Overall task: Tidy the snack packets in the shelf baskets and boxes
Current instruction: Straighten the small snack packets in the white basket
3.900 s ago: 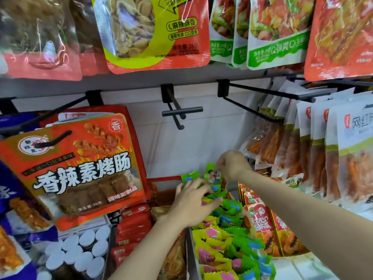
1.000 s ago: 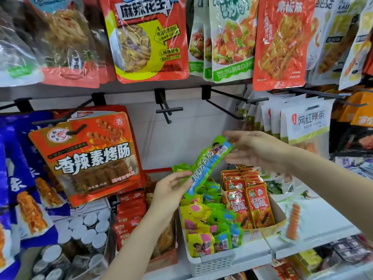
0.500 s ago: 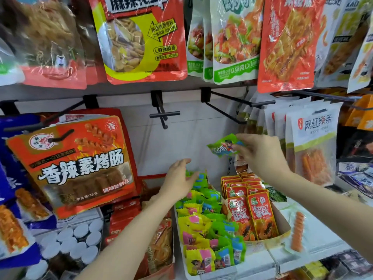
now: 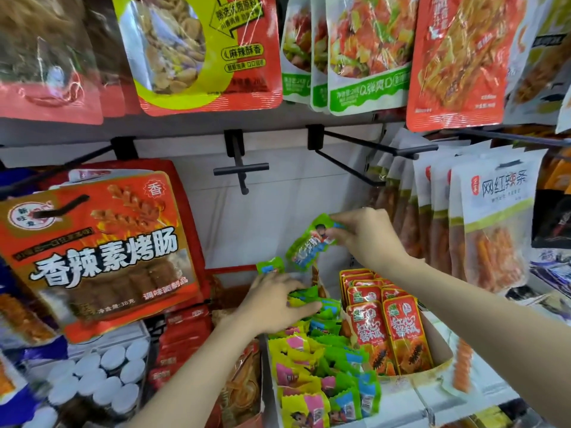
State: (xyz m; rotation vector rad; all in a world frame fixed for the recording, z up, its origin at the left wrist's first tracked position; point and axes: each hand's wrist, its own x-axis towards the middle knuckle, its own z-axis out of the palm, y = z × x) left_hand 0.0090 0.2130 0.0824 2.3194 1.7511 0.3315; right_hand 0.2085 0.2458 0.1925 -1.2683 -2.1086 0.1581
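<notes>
Up near the middle of the view, the right hand [image 4: 369, 234] pinches a green snack packet [image 4: 310, 242] by its upper end, thumb and fingers [image 4: 340, 219] clamped on the wrapper; the packet hangs tilted in the air above the back of the white basket [image 4: 272, 381], clear of the pile below. At about seven o'clock from that packet, the left hand [image 4: 275, 302] lies palm down on the heap of green and yellow packets [image 4: 321, 366] in the basket, its fingers spread and fairly straight, pressing on the top packets rather than curling round any; one more green packet [image 4: 271, 265] stands upright just beyond the knuckles. At three o'clock from the basket and touching it, a cardboard box [image 4: 440, 353] holds upright red packets [image 4: 387, 329] in rows. At nine o'clock from the left hand hangs a big orange sausage-snack bag [image 4: 99, 251] on a black hook; at seven o'clock, white-capped jars [image 4: 102, 378] stand packed together. Along twelve o'clock, hanging bags [image 4: 364, 54] fill the upper row; at three o'clock, white spicy-strip bags [image 4: 494, 223] hang in a stack.
</notes>
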